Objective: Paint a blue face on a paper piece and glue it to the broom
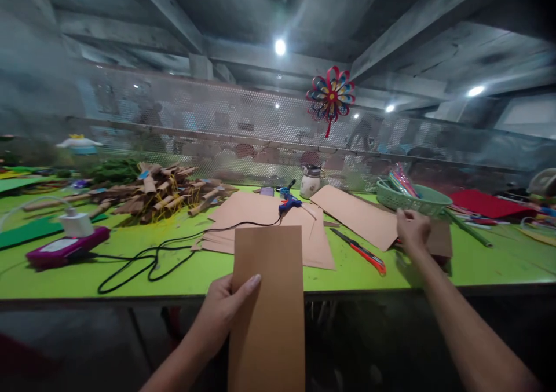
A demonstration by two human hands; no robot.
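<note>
My left hand (230, 302) grips a long brown sheet of kraft card (268, 311) by its left edge, thumb on the face; the card stands upright in front of the table edge. Out to the right, my right hand (412, 230) has its fingers pinched together over the end of a slanting pile of brown card (360, 215). What lies between those fingertips is hidden. A dark brown piece (441, 241) shows behind the right wrist. An orange-and-black utility knife (362, 252) rests on the table between my hands.
A blue glue gun (289, 200) lies on stacked brown sheets (319, 250), its black cord running to a purple power strip (67, 247). Cardboard rolls (169, 192) are heaped left. A green basket (414, 198) and red sheets (490, 204) stand right; a patterned jar (310, 182) is behind.
</note>
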